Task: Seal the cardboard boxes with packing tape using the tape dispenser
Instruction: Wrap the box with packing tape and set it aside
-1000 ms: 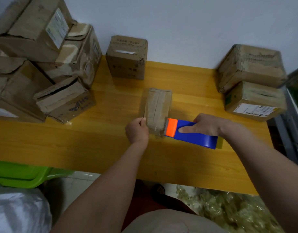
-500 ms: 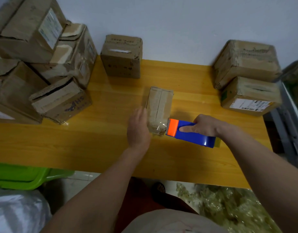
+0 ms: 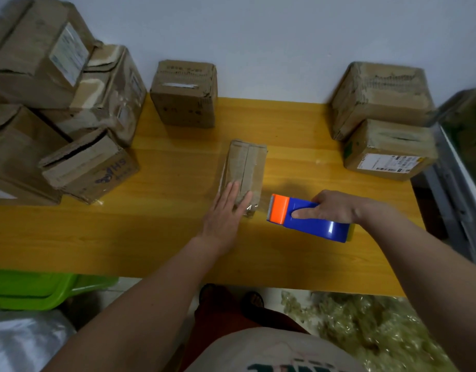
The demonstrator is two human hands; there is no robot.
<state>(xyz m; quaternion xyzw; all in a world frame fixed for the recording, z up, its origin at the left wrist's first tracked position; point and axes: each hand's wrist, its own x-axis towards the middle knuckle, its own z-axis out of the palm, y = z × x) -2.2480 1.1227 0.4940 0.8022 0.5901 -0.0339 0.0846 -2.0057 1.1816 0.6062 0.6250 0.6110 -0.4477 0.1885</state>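
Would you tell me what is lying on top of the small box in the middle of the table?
The left hand lies flat on the near end of the small box, fingers straight. Clear tape runs over its flaps. The cardboard beneath the hand is covered.

Eight cardboard boxes (image 3: 243, 167), one tape dispenser (image 3: 310, 218), two hands (image 3: 223, 216), one green bin (image 3: 30, 289).

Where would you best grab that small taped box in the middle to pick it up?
Probably across its two long sides, coming from above. The small box lies flat, narrow and long on the table; the left hand presses flat on its near end, so grip farther back.
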